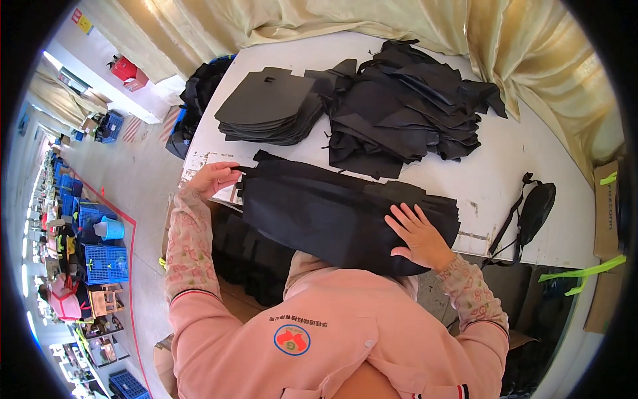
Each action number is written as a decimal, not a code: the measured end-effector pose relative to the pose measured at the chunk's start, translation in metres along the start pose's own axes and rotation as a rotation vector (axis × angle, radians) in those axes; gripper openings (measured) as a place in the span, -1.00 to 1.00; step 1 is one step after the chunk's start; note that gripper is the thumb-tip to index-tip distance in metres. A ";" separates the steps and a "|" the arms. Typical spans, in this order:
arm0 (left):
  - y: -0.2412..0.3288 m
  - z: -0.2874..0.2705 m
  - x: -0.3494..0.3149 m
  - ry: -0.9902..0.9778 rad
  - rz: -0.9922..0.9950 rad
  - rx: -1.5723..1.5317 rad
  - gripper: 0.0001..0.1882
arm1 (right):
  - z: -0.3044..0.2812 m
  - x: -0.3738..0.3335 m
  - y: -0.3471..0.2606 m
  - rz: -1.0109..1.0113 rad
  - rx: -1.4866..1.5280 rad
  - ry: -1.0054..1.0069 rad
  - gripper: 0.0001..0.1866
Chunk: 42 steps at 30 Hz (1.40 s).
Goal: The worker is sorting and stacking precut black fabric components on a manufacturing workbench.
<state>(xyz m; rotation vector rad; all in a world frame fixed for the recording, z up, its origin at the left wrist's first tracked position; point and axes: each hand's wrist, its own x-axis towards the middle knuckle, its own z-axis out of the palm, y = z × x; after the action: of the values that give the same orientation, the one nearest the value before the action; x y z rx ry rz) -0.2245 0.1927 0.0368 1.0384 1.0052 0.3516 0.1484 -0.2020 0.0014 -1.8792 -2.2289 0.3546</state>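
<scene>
The long, layered bundle of matte black fabric lies across the near edge of the worn white-topped table, its near side overhanging toward the person's lap. Its layers run roughly together, though their ends at the right are stepped, so this gathering looks partly done rather than finished. Beyond the bundle's left half sits a tidy stack of flat, dark grey-black panels, the top panel with a small notched cutout; that portion appears already in order. Beyond the bundle's middle and right half rises a tangled heap of loose black cloth pieces, which seems to be the part left unsorted. How many pieces each pile holds cannot be counted.

Both of the person's 2 hands are at the bundle. The left hand is at its left end, thumb and fingers pinching a thin black strip there, the forearm rising along the person's left side. The right hand grasps nothing: it lies palm down on the bundle's right part, fingers spread and pointing up and left, elbow bent outward. Past the bundle's right end rests a small black pouch with a strap.
</scene>
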 end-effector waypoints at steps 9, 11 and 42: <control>0.007 0.018 -0.003 0.091 0.200 0.613 -0.69 | -0.035 0.014 -0.009 0.000 0.004 0.000 -0.20; 0.029 0.076 -0.020 0.017 0.322 0.623 -0.70 | -0.065 0.034 -0.015 0.026 0.102 0.163 -0.31; 0.038 0.093 0.091 0.414 0.700 1.361 -0.48 | -0.051 0.123 -0.057 0.189 1.257 0.163 -0.87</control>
<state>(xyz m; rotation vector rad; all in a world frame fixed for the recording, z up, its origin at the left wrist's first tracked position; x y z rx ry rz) -0.0917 0.2217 0.0341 2.6601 1.2092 0.4517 0.0902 -0.0874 0.0679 -1.2710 -1.1379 1.2070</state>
